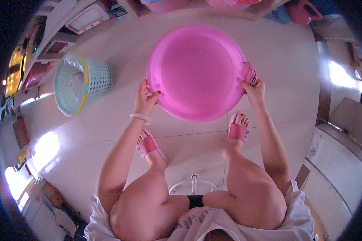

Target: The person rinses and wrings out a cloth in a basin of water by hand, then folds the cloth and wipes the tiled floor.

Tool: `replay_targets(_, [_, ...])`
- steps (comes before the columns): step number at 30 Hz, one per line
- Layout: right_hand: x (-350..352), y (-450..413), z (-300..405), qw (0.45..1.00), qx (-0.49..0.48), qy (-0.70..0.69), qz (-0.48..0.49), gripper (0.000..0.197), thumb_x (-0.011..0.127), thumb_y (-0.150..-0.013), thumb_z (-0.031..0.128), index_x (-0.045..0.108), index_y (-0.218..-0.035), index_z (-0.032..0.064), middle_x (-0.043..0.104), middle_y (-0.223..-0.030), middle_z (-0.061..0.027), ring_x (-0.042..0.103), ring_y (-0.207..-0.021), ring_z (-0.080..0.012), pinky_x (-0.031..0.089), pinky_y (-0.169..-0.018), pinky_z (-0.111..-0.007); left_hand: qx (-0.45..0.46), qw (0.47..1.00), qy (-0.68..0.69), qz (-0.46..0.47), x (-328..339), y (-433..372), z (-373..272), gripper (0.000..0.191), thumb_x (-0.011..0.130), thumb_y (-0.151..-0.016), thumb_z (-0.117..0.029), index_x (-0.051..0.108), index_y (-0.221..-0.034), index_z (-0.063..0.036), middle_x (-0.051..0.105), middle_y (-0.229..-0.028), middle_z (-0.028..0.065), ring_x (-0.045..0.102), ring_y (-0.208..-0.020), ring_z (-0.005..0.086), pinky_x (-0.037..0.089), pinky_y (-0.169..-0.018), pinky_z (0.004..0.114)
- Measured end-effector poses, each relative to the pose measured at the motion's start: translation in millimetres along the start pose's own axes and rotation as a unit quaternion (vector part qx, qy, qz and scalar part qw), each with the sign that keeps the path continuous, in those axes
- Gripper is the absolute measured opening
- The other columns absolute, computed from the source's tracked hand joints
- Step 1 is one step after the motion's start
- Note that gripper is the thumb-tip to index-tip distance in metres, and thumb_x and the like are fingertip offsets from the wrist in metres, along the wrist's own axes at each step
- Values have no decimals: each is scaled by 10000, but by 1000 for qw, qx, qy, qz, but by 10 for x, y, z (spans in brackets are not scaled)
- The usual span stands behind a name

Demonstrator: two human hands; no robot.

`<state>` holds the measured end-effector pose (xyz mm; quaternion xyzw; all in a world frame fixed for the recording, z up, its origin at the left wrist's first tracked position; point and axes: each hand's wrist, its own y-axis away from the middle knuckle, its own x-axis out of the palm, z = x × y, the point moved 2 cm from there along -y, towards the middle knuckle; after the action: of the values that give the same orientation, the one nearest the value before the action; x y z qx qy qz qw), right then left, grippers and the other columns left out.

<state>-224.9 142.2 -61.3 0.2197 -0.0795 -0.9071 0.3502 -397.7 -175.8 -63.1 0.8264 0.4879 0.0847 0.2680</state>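
Note:
A round pink plastic basin is in front of me, beyond my slippered feet, its inside facing up. My left hand grips the rim at the near left, thumb on top; a pale bangle circles that wrist. At the right side of the rim, my right hand holds the basin together with a bunched pink cloth that has a patterned edge. The fingers under the rim are hidden on both sides. Whether the basin touches the floor I cannot tell.
A light green perforated waste basket with a yellow-banded rim and a plastic liner stands to the left. Shelving runs along the far left. At the far edge are more pink and blue plastic items. A white cabinet is on the right.

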Motion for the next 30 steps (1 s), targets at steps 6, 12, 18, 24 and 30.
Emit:
replay_targets(6, [493,-118,228,993,-48,79,70,216,671,-671,124,617,-839,-2,621,-719,-42,573,-641,-106,461,-574,-275,27,996,16,-86,-576,95,19,519,566,-760,10,357,-1230,-53,590,-942,81,592,-761,138,480,-582,239])
replay_targets(12, [1175,-158,573,989,-62,76,114,214,647,-658,133,606,-816,-5,616,-693,-54,594,-655,-140,474,-588,-308,30,987,64,-143,-1101,136,109,490,558,-747,26,397,-1203,-52,596,-919,65,574,-745,116,474,-563,232])
replay_targets(18, [1634,-148,764,978,-100,85,165,214,640,-659,93,601,-838,-16,611,-694,-46,581,-626,-126,475,-557,-289,13,977,103,-189,-1396,183,292,481,537,-732,71,411,-1179,-56,597,-922,68,571,-748,123,476,-570,229])
replay_targets(24, [2190,-118,968,964,-117,122,205,194,621,-655,60,587,-825,-27,591,-685,-29,553,-596,-103,459,-524,-271,6,960,164,-227,-1903,222,368,463,527,-731,87,427,-1157,-65,593,-907,64,566,-741,126,468,-566,228])
replay_targets(30, [2747,-18,989,957,-130,117,230,270,672,-640,169,606,-834,-6,624,-693,-114,611,-615,-199,488,-561,-355,-12,960,116,-253,-2468,281,410,427,543,-730,66,460,-1128,-65,593,-888,63,569,-733,133,465,-558,244])
